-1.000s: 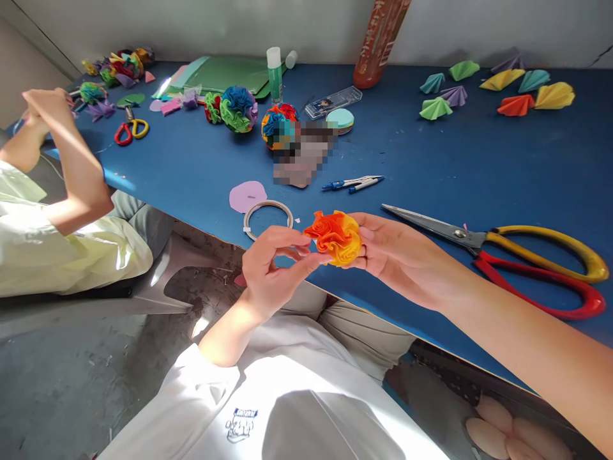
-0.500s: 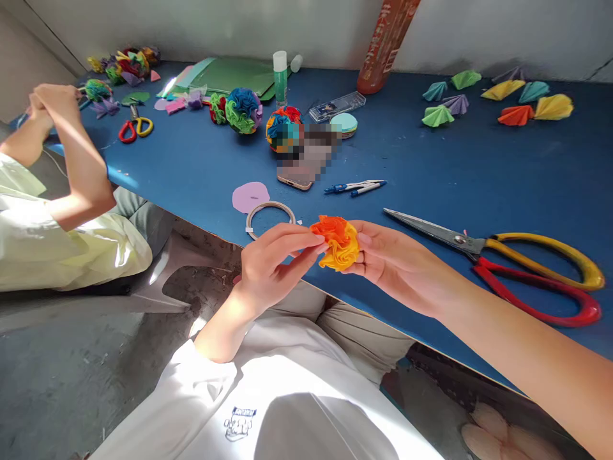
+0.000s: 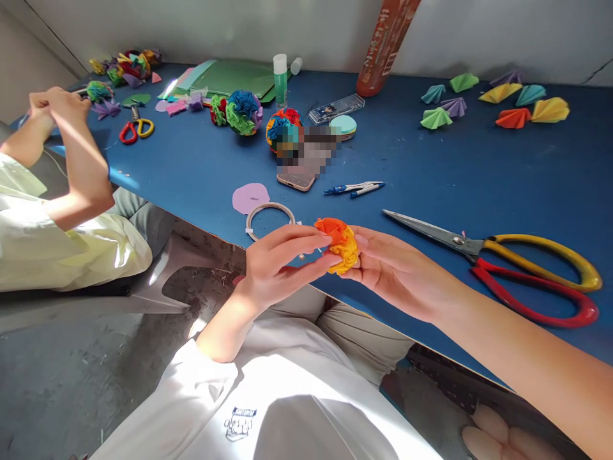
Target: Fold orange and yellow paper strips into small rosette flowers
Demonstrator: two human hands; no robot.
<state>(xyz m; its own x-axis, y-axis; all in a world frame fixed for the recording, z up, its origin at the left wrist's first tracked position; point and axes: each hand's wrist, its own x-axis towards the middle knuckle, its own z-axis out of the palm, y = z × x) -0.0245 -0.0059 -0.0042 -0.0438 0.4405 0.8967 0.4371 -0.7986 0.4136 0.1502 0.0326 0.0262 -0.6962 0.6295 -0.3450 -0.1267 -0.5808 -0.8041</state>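
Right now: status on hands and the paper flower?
Left hand and right hand both pinch orange-yellow paper flower. Held above table edge. Nothing between them.

Long blue table (image 3: 460, 166) against a pale grey wall (image 3: 191, 25), rough grey concrete floor (image 3: 71, 383), strong sunlight

— What is that bright thing at the near edge of the surface (image 3: 431, 166)?

— A small paper flower ball (image 3: 339, 244), ruffled into curled folds, orange on top and yellow below.

— Is it lying down?

— No, it is held up in the air, pinched between the left hand (image 3: 275, 265) and the right hand (image 3: 397, 271), just over the surface's near edge.
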